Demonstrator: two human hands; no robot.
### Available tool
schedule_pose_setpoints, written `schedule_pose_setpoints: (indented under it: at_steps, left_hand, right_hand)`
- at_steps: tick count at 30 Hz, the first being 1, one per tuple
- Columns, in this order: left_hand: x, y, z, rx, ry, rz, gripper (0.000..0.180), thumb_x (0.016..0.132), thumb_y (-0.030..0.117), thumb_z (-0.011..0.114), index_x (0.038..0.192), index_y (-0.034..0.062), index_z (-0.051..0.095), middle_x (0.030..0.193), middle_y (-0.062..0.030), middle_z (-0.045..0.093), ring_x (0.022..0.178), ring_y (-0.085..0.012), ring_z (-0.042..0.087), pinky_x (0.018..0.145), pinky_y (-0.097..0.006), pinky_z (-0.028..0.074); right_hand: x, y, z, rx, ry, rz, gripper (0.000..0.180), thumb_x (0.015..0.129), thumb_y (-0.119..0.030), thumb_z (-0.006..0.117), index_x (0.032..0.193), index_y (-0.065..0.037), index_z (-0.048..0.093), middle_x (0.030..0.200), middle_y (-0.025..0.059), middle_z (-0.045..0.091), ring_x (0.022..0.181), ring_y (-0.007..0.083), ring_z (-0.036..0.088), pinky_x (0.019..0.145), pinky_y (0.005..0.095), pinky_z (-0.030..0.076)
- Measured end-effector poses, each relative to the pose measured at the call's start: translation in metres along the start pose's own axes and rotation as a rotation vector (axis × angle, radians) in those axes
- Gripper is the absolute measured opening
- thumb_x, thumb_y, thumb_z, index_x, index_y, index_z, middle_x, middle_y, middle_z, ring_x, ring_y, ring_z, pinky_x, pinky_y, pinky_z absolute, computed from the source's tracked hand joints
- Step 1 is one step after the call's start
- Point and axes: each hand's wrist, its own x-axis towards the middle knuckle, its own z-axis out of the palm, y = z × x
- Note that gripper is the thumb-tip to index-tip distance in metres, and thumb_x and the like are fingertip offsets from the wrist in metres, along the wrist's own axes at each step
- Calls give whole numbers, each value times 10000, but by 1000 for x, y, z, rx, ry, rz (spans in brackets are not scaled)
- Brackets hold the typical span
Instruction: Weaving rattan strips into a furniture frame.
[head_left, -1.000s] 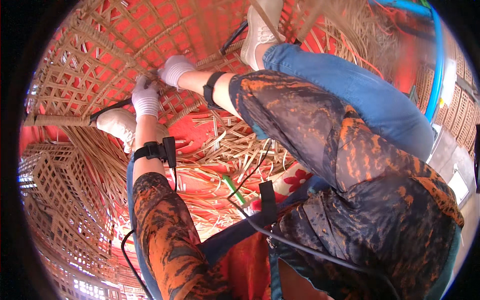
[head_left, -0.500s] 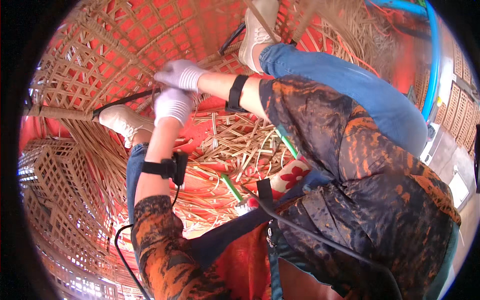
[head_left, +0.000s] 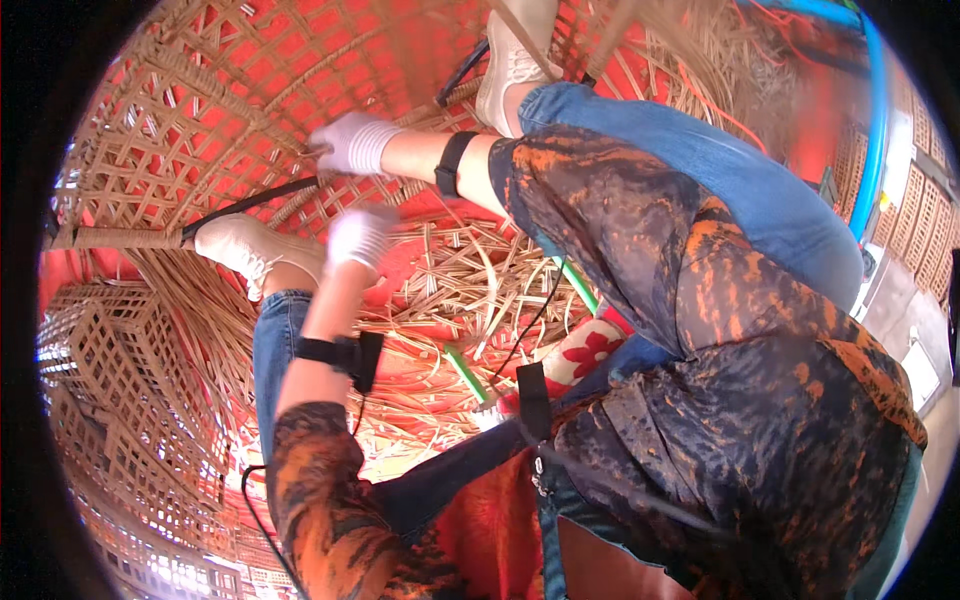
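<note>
A large open-weave cane piece (head_left: 215, 130) stands in front of me, with bound ribs and a strip-wrapped bar (head_left: 115, 237) along its lower edge. My right hand (head_left: 352, 143), in a pale knit glove, is closed at a bound rib; whatever its fingers pinch is hidden. Below it, my left hand (head_left: 360, 240), gloved the same way, is apart from the weave and smeared by motion, so its fingers do not show clearly. A black strip (head_left: 250, 200) runs along the frame between my pale shoes (head_left: 235, 248).
Cut cane strips (head_left: 470, 285) litter the red floor between my legs. More woven baskets (head_left: 130, 370) stand at the left, beside a bundle of long strips (head_left: 185, 310). A green rod (head_left: 465, 375) lies near a flowered cushion (head_left: 585, 350). Blue tubing (head_left: 875, 130) curves at the right.
My left hand has come away from the right hand, moving down toward me and slightly right. The right hand stays near the bound rib, its forearm shifted slightly left.
</note>
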Motion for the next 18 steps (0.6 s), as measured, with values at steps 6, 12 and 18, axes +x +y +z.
schedule_pose_setpoints:
  at_steps: [6, 12, 18]
  left_hand:
    - [33, -104, 6, -895, 439, -791, 364, 771, 327, 617, 1019, 62, 634, 954, -169, 654, 885, -287, 619, 807, -363, 458]
    - [30, -88, -12, -973, 401, -825, 328, 796, 270, 616, 1047, 60, 635, 931, -150, 656, 816, -228, 602, 799, -323, 449]
    - [38, -97, -1, -980, 561, -664, 264, 819, 197, 578, 1038, 62, 640, 987, -167, 636, 914, -288, 589, 844, -360, 438]
  right_hand:
    - [-7, 28, 10, 48, -2, -153, 348, 906, -357, 400, 1001, -127, 644, 1032, 150, 630, 939, 309, 608, 837, 427, 477]
    - [17, 30, 32, 133, -54, 213, 448, 892, -433, 381, 1044, -95, 633, 1064, 154, 623, 1005, 335, 574, 880, 407, 435]
    - [43, 24, 34, 93, 61, 423, 571, 834, -594, 403, 1025, -129, 674, 1037, 167, 635, 962, 332, 606, 850, 409, 464]
